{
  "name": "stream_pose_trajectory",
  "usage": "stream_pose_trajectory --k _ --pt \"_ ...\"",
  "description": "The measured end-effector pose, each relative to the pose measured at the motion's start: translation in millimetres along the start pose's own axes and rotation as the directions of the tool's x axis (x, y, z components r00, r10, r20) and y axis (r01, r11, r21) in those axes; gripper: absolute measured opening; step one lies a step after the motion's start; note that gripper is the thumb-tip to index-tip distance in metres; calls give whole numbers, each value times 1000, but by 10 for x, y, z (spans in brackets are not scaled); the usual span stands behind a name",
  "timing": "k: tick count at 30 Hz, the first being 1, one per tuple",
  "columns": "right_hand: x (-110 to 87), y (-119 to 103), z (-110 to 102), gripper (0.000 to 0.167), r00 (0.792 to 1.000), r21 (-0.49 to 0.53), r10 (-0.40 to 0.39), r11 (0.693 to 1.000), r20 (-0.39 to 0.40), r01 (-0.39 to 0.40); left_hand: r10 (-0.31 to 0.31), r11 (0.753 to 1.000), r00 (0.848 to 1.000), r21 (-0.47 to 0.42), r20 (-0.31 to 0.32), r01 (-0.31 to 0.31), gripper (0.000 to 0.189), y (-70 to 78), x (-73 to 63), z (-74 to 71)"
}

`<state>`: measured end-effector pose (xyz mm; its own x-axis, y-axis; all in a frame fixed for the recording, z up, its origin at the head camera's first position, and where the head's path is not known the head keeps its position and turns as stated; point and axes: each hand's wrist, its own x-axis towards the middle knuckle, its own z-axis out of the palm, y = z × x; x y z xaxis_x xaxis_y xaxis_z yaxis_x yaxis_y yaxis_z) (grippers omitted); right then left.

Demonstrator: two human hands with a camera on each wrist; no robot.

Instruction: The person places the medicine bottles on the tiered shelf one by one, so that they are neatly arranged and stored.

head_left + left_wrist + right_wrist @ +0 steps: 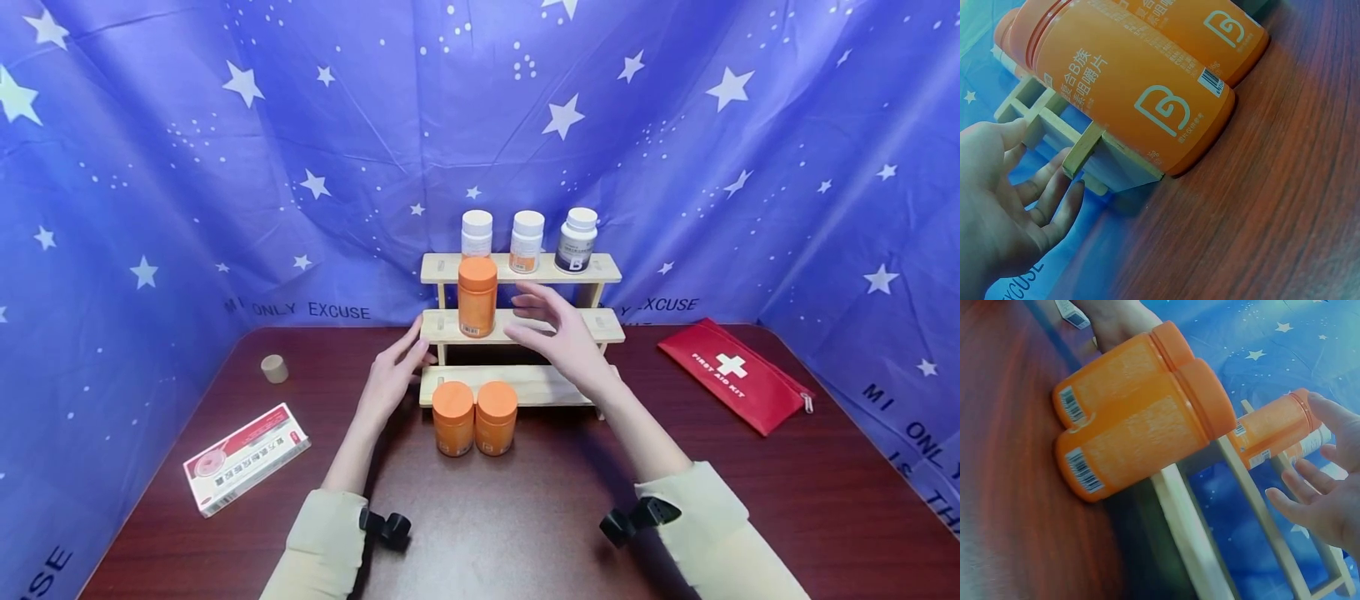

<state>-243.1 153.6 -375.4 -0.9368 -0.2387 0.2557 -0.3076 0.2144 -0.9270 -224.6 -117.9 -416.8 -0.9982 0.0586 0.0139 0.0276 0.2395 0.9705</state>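
Observation:
A three-tier wooden display stand (pixel 540 383) carries an orange bottle (pixel 477 300) on its middle tier. My right hand (pixel 551 329) is just right of that bottle, fingers spread and relaxed, holding nothing; in the right wrist view its fingertips (pixel 1277 499) show with space between them. At the stand's left end is my left hand (pixel 390 367), with loosely bent fingers (pixel 1054 187) resting against the wooden side in the left wrist view. Two more orange bottles, a left one (pixel 453 421) and a right one (pixel 496 421), stand side by side on the table before the bottom tier.
Along the top tier are two white bottles (pixel 528 242) and a white bottle with a dark label (pixel 577 242). A red first aid pouch (pixel 731 371) lies at right. On the left are a medicine box (pixel 246 458) and a small pale cylinder (pixel 274 368). A starry blue curtain (pixel 375 167) hangs behind.

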Motion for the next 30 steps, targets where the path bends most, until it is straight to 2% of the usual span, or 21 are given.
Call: stream_pose_trajectory --k 5,8,12,17,23,30 --pt "-218 63 -30 63 1000 32 -10 999 -14 11 -7 1000 1000 9 4 7 53 3 -5 10" --pt "-338 118 -49 61 1000 60 -22 998 -12 23 12 1000 1000 13 -8 -12 53 -156 88 35" --pt "-419 175 -76 59 999 115 -16 993 30 13 36 999 999 18 -37 -35 52 -370 217 59" --pt "-426 179 -95 59 998 130 -13 991 66 4 38 999 999 15 -37 -37 51 -381 223 41" --pt "-424 199 -104 58 995 64 -30 998 91 24 29 1000 999 -1 -24 -30 53 -365 225 22" --pt "-439 234 -82 57 980 52 -32 998 195 23 32 999 999 -8 -19 -32 52 -371 214 23"
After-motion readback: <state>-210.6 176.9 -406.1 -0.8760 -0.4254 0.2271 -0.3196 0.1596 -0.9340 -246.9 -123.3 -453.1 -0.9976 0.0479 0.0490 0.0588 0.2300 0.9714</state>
